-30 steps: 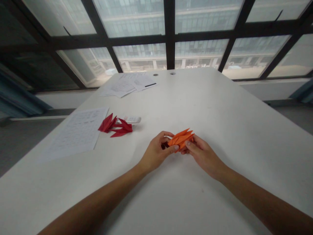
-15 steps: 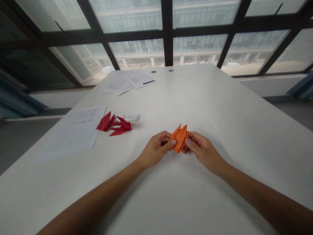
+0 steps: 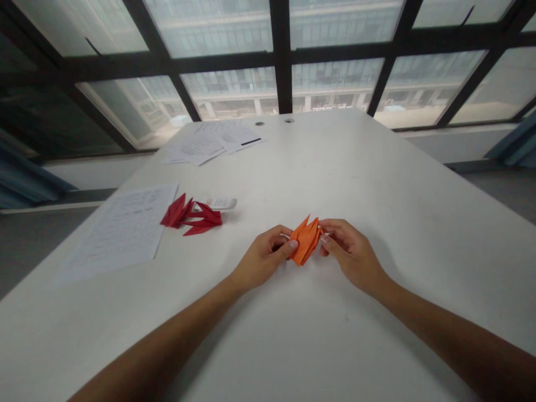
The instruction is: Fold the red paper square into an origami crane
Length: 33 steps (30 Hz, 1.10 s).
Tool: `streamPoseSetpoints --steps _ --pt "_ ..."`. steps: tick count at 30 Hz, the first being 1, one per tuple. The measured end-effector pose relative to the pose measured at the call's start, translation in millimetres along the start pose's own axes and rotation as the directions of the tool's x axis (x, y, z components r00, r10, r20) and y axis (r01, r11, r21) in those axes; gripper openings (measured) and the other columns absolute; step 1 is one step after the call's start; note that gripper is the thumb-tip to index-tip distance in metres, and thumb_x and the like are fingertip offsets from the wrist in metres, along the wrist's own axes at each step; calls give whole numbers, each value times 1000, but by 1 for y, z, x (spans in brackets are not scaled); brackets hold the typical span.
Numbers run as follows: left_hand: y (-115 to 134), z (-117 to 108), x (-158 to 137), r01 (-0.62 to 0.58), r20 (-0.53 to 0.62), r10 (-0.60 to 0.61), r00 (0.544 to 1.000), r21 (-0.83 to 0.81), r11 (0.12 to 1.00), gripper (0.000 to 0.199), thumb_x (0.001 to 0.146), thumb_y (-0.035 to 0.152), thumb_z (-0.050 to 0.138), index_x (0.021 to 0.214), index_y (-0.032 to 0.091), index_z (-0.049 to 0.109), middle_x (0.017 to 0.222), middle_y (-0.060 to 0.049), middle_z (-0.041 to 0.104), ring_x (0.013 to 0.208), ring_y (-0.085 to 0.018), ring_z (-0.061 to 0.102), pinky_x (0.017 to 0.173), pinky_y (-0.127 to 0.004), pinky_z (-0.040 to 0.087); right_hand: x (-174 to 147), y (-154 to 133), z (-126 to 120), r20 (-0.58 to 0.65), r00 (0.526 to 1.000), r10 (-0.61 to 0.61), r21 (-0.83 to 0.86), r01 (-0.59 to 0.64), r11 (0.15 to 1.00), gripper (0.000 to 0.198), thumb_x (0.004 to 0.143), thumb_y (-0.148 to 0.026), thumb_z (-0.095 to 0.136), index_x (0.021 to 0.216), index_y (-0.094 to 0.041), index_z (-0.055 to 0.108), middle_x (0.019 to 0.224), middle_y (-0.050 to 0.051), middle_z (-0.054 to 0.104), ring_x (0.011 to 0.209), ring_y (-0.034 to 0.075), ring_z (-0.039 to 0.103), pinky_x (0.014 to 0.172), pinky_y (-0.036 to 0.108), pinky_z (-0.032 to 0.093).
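Note:
An orange origami piece (image 3: pixel 305 241) of folded paper, with pointed tips standing up, is held just above the white table between my hands. My left hand (image 3: pixel 268 254) grips its left side, thumb pressed on the front face and fingers partly hidden behind. At the right edge, my right hand (image 3: pixel 350 254) pinches a narrow folded part between thumb and fingertips. Two red origami pieces (image 3: pixel 178 212) with pointed flaps lie close together to the left, apart from both hands.
Behind the red pieces lies a white remote-like device (image 3: pixel 226 204). A printed sheet (image 3: pixel 125 223) is on the left of the table (image 3: pixel 285 335), and more papers (image 3: pixel 201 144) lie at the far left. Two round holes are near the far edge, before large windows.
My right hand's thumb and fingers have shifted along the orange piece's right edge, the index finger now higher. My left hand keeps its grip. The view has moved slightly.

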State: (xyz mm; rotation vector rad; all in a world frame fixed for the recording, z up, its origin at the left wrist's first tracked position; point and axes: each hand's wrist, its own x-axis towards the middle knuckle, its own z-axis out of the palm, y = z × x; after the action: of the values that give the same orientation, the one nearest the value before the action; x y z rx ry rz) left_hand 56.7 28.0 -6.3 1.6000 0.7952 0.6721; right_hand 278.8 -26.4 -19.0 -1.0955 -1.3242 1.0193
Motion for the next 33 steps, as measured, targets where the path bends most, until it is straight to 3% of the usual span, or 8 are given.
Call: streamPoseSetpoints --steps 3,7,12,17,22,25,30,33 --pt "0 0 -1 5 20 -5 1000 7 1000 35 98 49 64 106 15 63 79 -1 69 68 -11 56 63 -24 38 -1 1 -3 -61 998 -2 -96 -4 995 22 93 -36 69 112 -25 66 105 5 73 74 16 65 67 31 54" --pt "0 -1 -1 9 47 -11 999 42 999 34 99 48 63 106 16 64 82 -3 71 69 -13 58 63 -25 39 -2 0 -5 -83 996 46 -172 -60 983 20 93 -40 68 104 -23 67 88 3 72 73 18 65 66 32 52" --pt "1 -1 -2 -11 69 10 998 18 1000 30 99 46 64 106 16 64 87 -4 73 74 -13 61 67 -25 42 3 -2 -1 -58 992 116 14 -115 993 17 95 -39 62 94 -22 63 68 -2 64 63 15 60 63 30 49" --pt "2 0 -2 6 84 -2 996 -47 999 32 96 44 69 110 17 62 91 -6 76 79 -16 66 71 -26 45 3 -3 4 -10 980 199 285 -188 940 15 95 -37 62 93 -24 57 74 -3 64 63 14 60 62 30 49" --pt "2 -1 -2 24 71 -25 997 20 1000 34 95 46 70 109 16 63 88 -5 76 75 -15 66 67 -26 44 0 -5 1 -2 991 131 137 -129 982 15 91 -28 67 101 -25 57 78 -5 64 64 13 59 62 28 46" --pt "1 -2 -2 25 80 -27 996 32 999 34 95 46 70 108 16 64 88 -5 75 76 -15 66 67 -26 44 1 -7 -2 -16 996 91 53 -90 995 10 88 -25 68 94 -23 61 73 -5 62 64 13 58 62 28 45" --pt "1 -2 -3 12 98 -13 995 9 1000 31 95 44 71 106 16 64 87 -4 75 74 -14 65 67 -26 44 7 -9 -8 6 993 114 76 -114 991 11 91 -32 68 91 -22 66 67 -4 63 63 14 58 64 31 45" --pt "2 -2 -2 7 100 -6 995 -6 1000 31 95 43 71 106 16 63 88 -5 75 76 -15 65 68 -26 44 10 -8 -9 18 988 152 171 -152 973 15 90 -36 72 92 -21 70 71 -2 66 65 14 58 66 32 46"
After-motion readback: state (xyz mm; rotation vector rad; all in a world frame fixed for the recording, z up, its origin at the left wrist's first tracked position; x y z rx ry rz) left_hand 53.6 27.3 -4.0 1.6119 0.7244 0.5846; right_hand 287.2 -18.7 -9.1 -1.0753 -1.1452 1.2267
